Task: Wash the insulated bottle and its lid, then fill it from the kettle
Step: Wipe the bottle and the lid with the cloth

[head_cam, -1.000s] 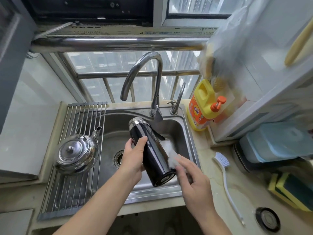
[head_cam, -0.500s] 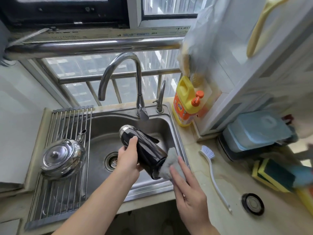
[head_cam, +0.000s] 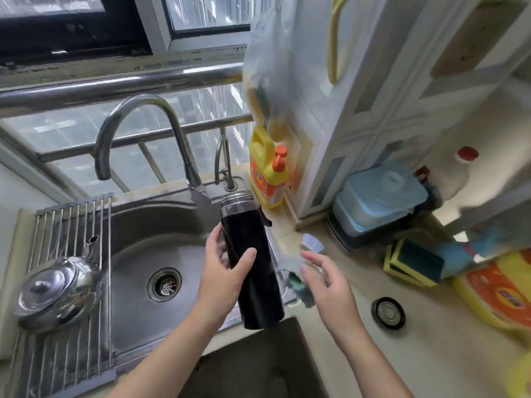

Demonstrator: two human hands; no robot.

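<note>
The black insulated bottle (head_cam: pixel 260 282) is gripped around its middle by the left hand (head_cam: pixel 227 271), with the thumb laid across the front and the fingers curled behind. It is held nearly upright over the right rim of the sink (head_cam: pixel 138 239), its threaded steel neck uppermost and uncapped; what is inside cannot be seen. The right hand (head_cam: pixel 327 282) is held just beside the bottle with its fingers loosely spread and nothing gripped. A blurred grey-green cloth (head_cam: pixel 300 288) is seen under its fingertips, and whether it is touched cannot be told. In the sink basin only the drain strainer (head_cam: pixel 164 284) is seen. A roll-up rack (head_cam: pixel 71 219) is laid over the sink's left side, and the steel kettle (head_cam: pixel 57 288) is set on it with its lid on. The faucet (head_cam: pixel 138 110) is arched over the basin. On the surface (head_cam: pixel 344 346) to the right a white-bristled brush (head_cam: pixel 313 244), a round black-rimmed disc (head_cam: pixel 388 313), stacked sponges (head_cam: pixel 413 262) and a closed blue box (head_cam: pixel 379 196) are found. A yellow detergent bottle (head_cam: pixel 267 173) with an orange pump is stood behind the sink's right corner.
</note>
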